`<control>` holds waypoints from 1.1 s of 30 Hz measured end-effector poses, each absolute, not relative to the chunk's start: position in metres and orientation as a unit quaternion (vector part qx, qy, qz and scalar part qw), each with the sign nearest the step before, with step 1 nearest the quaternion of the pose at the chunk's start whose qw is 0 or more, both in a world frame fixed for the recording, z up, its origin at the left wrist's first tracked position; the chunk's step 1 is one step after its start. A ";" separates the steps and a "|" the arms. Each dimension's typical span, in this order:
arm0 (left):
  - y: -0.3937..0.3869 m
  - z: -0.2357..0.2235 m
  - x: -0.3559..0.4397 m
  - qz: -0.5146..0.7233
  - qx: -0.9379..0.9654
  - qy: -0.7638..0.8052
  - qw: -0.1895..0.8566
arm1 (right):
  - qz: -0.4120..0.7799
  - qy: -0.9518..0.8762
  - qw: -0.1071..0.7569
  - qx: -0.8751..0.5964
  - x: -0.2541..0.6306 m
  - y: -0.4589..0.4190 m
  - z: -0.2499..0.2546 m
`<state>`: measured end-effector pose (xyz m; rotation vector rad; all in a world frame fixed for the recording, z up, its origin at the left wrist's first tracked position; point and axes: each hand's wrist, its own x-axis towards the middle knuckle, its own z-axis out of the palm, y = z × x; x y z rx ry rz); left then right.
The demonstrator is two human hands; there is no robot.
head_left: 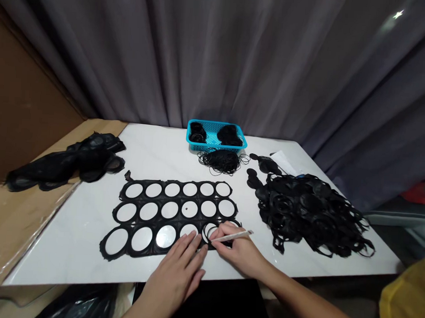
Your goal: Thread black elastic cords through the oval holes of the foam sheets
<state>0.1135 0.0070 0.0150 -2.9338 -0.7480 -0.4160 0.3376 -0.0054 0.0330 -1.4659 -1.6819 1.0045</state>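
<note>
A black sheet (137, 214) with rows of round holes lies flat on the white table (78, 227). My left hand (180, 265) rests palm down on its near edge, fingers stretched out. My right hand (237, 249) pinches a slim, pale, pen-like tool (235, 235), its tip pointing left at a hole in the near row. A thin black ring (203, 231) sits there, partly shifted off the hole's rim. My right fingers cover part of the near right corner of the sheet. The tool's exact kind is unclear.
A blue basket (214, 123) holds black bundles at the back, with a tangle of thin black rings (221, 160) before it. A heap of black cut pieces (310, 210) lies right, black mesh-like material (68, 162) left. Brown cardboard (10, 228) borders the left side.
</note>
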 end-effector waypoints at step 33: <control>0.017 0.033 0.117 -0.160 -0.934 -0.302 -0.104 | 0.241 -0.579 0.412 -0.661 0.406 0.076 0.049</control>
